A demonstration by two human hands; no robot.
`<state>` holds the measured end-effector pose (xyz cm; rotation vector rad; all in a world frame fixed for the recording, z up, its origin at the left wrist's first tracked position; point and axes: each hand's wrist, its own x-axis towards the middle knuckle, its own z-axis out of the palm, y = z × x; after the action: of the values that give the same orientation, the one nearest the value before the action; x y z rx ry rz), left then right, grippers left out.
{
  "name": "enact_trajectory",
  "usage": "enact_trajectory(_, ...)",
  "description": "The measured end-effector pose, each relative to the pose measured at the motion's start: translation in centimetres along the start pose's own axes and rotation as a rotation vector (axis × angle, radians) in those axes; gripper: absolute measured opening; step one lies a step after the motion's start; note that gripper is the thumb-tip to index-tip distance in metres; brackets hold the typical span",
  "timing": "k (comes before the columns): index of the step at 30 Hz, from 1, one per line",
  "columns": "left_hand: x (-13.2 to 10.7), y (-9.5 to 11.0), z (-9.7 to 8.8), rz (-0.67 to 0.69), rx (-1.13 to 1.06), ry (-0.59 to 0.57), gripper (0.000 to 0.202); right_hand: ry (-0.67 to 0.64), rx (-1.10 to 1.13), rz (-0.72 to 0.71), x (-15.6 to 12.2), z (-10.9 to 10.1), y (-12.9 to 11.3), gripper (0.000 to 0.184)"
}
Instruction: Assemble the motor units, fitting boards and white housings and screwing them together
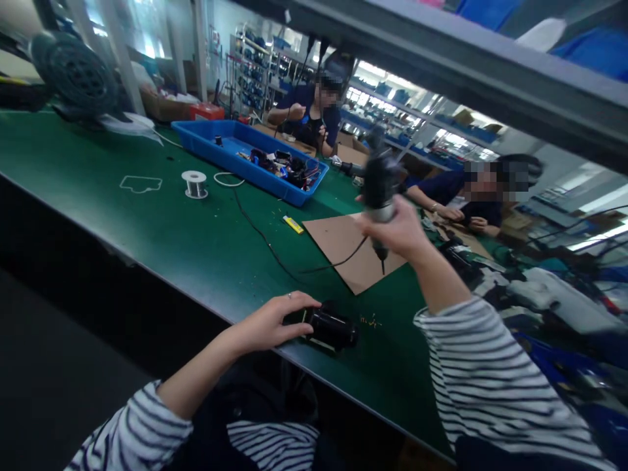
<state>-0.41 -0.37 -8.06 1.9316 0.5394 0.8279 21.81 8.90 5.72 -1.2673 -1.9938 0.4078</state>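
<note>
From my remote seat I see the green bench (220, 255) spanning the frame, a blue tray (245, 167) upper centre, and 1 cardboard sheet (343, 255) right of centre. Above it, my right hand (400, 229) clasps a blurred power driver (377, 180); lower centre, my left hand (279, 320) pinches a black cylinder's (333, 329) left end. A loose pinch could let it roll off the nearby edge; the trailing cord (267, 245) could snag.

The green counter (206, 242) carries a blue tray (235, 163) toward its far side, with a spool of silvery wire (197, 188) and a pale thin outline-shaped loop (141, 184) nearer the left. A small yellow packet (293, 225) lies beside a brown cardboard sheet (338, 239). Near the front edge, a black cylindrical part (333, 328) lies on its side, with small orange scraps (371, 321) just beyond.
</note>
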Motion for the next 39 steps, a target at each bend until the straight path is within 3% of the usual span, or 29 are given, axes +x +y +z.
enact_trajectory(2, 0.0, 0.1, 0.0, -0.018, 0.026, 0.006, 0.036, -0.405, -0.501, -0.031, 0.2, 1.5, 3.3, 0.041)
enact_trajectory(3, 0.0, 0.1, -0.1, -0.028, 0.036, 0.01, 0.035, -0.5, -0.569, -0.016, 0.1, 2.4, 4.8, 0.037)
enact_trajectory(7, -0.3, 0.1, 0.3, -0.082, 0.057, 0.0, 0.044, -0.581, -0.652, 0.039, -1.3, 4.4, 8.3, 0.043)
enact_trajectory(11, -0.3, -0.6, 0.9, -0.157, 0.014, 0.042, 0.043, -0.484, -0.621, 0.071, -3.9, 2.4, 7.1, 0.053)
enact_trajectory(14, 0.5, -0.8, 0.9, -0.301, -0.342, 0.126, 0.043, -0.383, -0.464, 0.051, -7.1, -0.2, 4.4, 0.047)
enact_trajectory(16, 1.1, -0.6, 0.7, -0.427, -0.648, 0.168, 0.045, -0.297, 0.01, 0.09, -9.8, -1.1, 2.7, 0.045)
enact_trajectory(18, 1.8, -0.3, 0.5, -0.528, -0.879, 0.172, 0.042, -0.328, 0.338, 0.202, -12.4, -1.0, 1.4, 0.048)
enact_trajectory(20, 2.2, 0.1, 0.5, -0.594, -1.015, 0.156, 0.04, -0.331, 0.496, 0.311, -14.6, 0.2, 0.5, 0.064)
enact_trajectory(22, 2.3, 0.5, 0.7, -0.639, -1.071, 0.125, 0.041, -0.251, 0.653, 0.417, -16.1, 2.0, -0.1, 0.067)
enact_trajectory(25, 2.2, 0.9, 1.1, -0.716, -1.078, 0.059, 0.044, -0.047, 0.893, 0.551, -17.3, 4.6, -0.6, 0.041)
enact_trajectory(29, 2.0, 1.7, 1.2, -0.739, -1.024, 0.033, 0.058, 0.218, 1.163, 0.797, -17.7, 6.5, -1.0, 0.051)
enact_trajectory(32, 1.9, 2.2, 1.2, -0.685, -0.871, 0.159, 0.066, 0.446, 1.443, 1.019, -17.7, 6.7, -1.3, 0.049)
enact_trajectory(36, 1.4, 1.5, 1.5, -0.672, -0.646, 0.362, 0.092, 0.698, 1.65, 1.203, -18.9, 6.4, -1.9, 0.029)
enact_trajectory(39, 0.6, -1.0, 1.9, -0.538, -0.354, 0.452, 0.074, 0.774, 1.687, 1.274, -21.0, 6.6, -1.5, 0.032)
